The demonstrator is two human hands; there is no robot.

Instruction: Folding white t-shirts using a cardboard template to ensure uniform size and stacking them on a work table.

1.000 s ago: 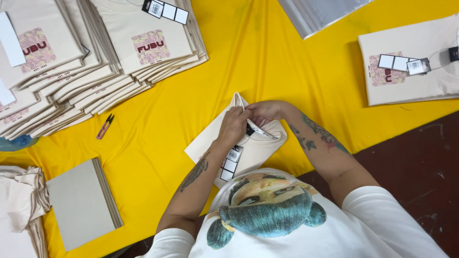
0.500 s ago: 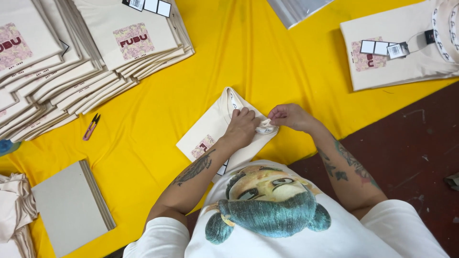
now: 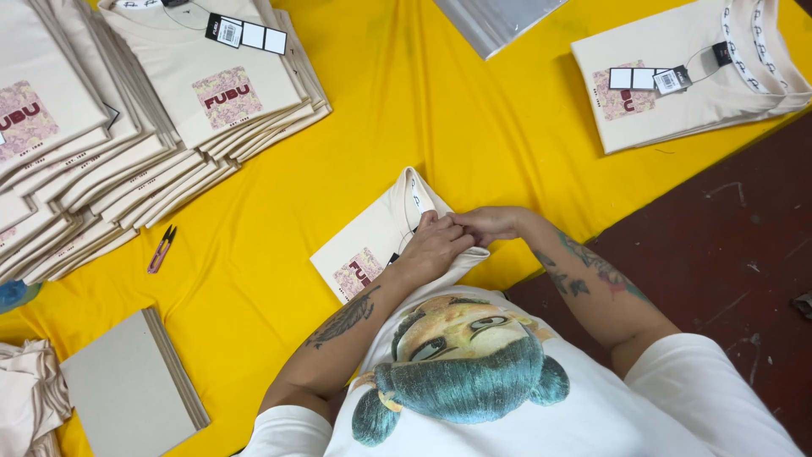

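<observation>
A folded cream shirt is being pressed at the near edge of the yellow desk by the left hand and right hand, fingertips meeting, possibly pinching its tag.

Yellow-covered table: folded shirt, shirt stacks, snips, grey boards, plastic bags

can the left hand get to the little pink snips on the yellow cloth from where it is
Probably yes: the left hand rests on the folded shirt, and only bare yellow cloth lies between it and the pink snips.
</observation>
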